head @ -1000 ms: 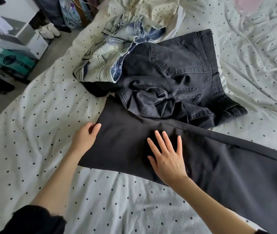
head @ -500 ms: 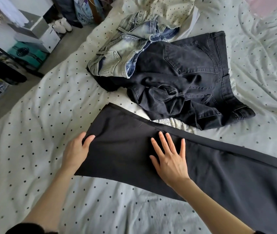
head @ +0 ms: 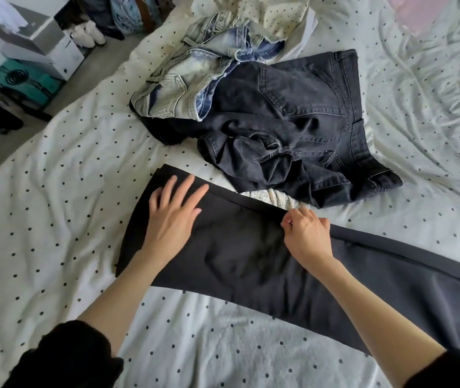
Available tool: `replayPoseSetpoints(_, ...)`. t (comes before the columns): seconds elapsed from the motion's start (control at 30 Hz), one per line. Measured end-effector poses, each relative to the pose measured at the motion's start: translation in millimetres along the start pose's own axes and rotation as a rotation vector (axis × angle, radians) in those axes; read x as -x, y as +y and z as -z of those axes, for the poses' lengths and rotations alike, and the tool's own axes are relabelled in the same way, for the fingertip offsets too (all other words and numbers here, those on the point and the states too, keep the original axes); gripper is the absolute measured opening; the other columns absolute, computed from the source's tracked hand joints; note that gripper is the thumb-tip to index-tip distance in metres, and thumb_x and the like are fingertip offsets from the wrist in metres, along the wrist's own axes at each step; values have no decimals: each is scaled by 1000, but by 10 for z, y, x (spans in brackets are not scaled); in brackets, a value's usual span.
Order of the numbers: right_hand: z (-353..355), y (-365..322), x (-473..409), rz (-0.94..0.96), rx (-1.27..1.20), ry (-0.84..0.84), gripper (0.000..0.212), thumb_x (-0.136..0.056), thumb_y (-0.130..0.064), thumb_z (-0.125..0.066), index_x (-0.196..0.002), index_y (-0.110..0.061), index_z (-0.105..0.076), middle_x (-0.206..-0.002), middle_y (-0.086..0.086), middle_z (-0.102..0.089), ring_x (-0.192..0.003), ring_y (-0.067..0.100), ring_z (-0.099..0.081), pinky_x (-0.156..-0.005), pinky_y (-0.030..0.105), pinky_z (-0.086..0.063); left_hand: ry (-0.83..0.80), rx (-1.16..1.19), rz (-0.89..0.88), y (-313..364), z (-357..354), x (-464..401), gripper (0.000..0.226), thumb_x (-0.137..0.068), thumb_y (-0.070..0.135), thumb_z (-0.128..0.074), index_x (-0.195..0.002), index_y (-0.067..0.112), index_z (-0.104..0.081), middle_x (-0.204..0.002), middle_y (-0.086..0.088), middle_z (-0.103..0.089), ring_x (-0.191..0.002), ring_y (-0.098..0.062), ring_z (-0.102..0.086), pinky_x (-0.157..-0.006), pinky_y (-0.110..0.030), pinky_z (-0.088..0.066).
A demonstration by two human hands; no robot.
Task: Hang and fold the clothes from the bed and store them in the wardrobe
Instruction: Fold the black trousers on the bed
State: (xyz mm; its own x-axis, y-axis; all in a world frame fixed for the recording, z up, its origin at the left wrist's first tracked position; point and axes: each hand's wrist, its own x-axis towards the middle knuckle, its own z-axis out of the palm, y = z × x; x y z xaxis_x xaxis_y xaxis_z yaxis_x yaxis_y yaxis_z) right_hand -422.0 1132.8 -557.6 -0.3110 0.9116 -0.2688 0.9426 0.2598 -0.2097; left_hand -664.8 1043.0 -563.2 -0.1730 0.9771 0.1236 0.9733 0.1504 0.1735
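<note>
The dotted bedspread (head: 55, 219) is lying under everything. Black trousers (head: 237, 264) are stretching flat across it, toward the right edge. Just beyond the trousers, dark jeans (head: 293, 113) are lying crumpled, with pale denim (head: 184, 88) overlapping their far left side. The left hand (head: 174, 217) is pressing flat, fingers straight, near the trousers' left end. The right hand (head: 307, 233) is pinching their far edge.

Your trousers (head: 251, 264) lie flat across the bed (head: 55, 219) in front of you, running off to your right. Your left hand (head: 172, 217) rests on their left end, your right hand (head: 307, 231) at their far edge. Behind them lies a jeans heap (head: 293, 130), with shorts (head: 184, 88) on its left part.
</note>
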Motion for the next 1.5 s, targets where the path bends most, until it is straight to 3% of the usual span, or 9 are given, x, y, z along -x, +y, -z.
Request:
replayPoseSetpoints(0.17,27,-29,-8,26,28,15,17,-95,-15,-43,-104,-15,-57,-107,1,-53,-102,22,-51,-83,35,-27,-226,65,-119,326,-190,-386,26,-95,33,-52,-115,19,-62,-111,1,-60,-114,-22,-48,-104,-44,-17)
replayPoseSetpoints(0.37,99,18,-185,0,-52,109,21,-99,-22,-39,-107,-13,-57,-107,1,-56,-97,24,-56,-87,35,-28,-72,15,-43,399,-248,-665,15,-93,24,-55,-92,14,-67,-91,-2,-63,-95,-25,-53,-92,-39,-20)
replayPoseSetpoints(0.63,173,903,361,-40,21,171,31,-97,-35,-47,-100,-10,-65,-93,4,-69,-87,27,-63,-86,39,-33,-86,27,161,921,-350,-261,38,-90,11,-56,-127,12,-53,-138,-16,-43,-133,-34,-36,-107,-56,-19)
replayPoseSetpoints(0.9,386,1954,715,-177,58,300,27,-91,-30,-59,-85,-3,-63,-79,11,-67,-79,33,-61,-82,42,-33,-219,257,-173,2104,-396,115,47,-97,28,-39,-142,14,-40,-154,-15,-24,-144,-30,-16,-111,-59,-14)
replayPoseSetpoints(1.03,329,2242,776,-211,52,308,33,-95,-25,-55,-73,-1,-60,-70,15,-63,-72,35,-59,-77,42,-36,-290,148,-400,2628,-485,266,51,-96,37,-29,-143,20,-39,-153,-13,-27,-141,-34,-23,-108,-64,-21)
replayPoseSetpoints(1.17,352,2309,611,-222,17,375,38,-91,-16,-57,-57,0,-51,-53,18,-55,-55,35,-52,-67,41,-39,-345,21,-389,2834,-629,196,55,-95,43,-22,-148,28,-25,-157,-9,-15,-145,-32,-12,-110,-65,-9)
replayPoseSetpoints(1.3,267,2371,518,-250,14,387,35,-96,-21,-45,-69,0,-55,-69,18,-57,-71,35,-51,-73,43,-33,-363,-30,-376,2833,-706,83,55,-96,45,-15,-148,30,-15,-158,-7,-9,-145,-32,-6,-110,-65,-7)
replayPoseSetpoints(1.4,243,2286,594,-291,-14,469,24,-94,-21,-47,-96,-1,-60,-100,17,-61,-95,36,-55,-85,47,-36,-375,-57,-365,2848,-741,97,53,-96,45,-10,-146,32,-4,-159,-7,-2,-146,-31,-1,-111,-63,-5)
replayPoseSetpoints(1.5,165,2005,791,-95,-42,493,40,-92,-31,-47,-125,-9,-56,-134,15,-52,-128,35,-46,-105,58,-28,-376,-63,-351,2826,-752,106,51,-96,44,-9,-145,33,-1,-158,-4,2,-146,-28,2,-112,-60,-3)
